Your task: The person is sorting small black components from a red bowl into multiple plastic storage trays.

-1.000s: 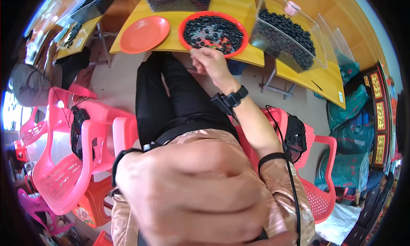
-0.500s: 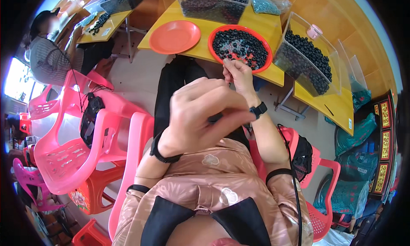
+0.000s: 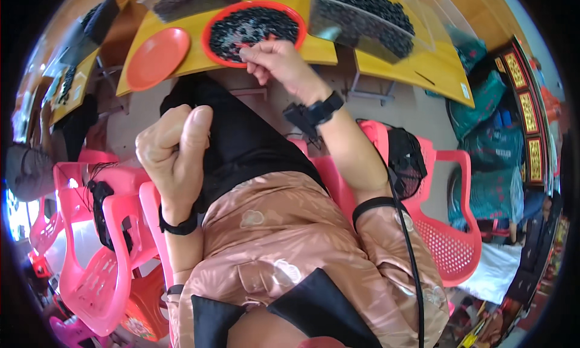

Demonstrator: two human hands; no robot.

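Note:
Over my lap, my left hand [image 3: 175, 148] is closed, its fingers curled and the thumb along the top. Whatever lies inside it, if anything, is hidden. My right hand [image 3: 272, 64] pinches at the near rim of a round red tray [image 3: 206, 38]; anything between its fingertips is too small to make out. Many small black bead-like pieces [image 3: 260, 19] fill that tray, with paler, glinting bits among them. A flat orange-red plate [image 3: 157, 58] lies to its left on the yellow table [image 3: 196, 64].
A clear plastic box [image 3: 374, 31] of black pieces stands right of the tray, another box [image 3: 193, 0] behind the plate. Pink plastic chairs [image 3: 96, 281] stand at left, a pink chair [image 3: 447, 251] with a black bag [image 3: 406, 161] at right. Green sacks [image 3: 483, 191] lie beyond.
My view has swung right, so the table sits further left. My left hand has moved away from my right forearm, down and left over my lap. My right hand stays by the tray's near rim.

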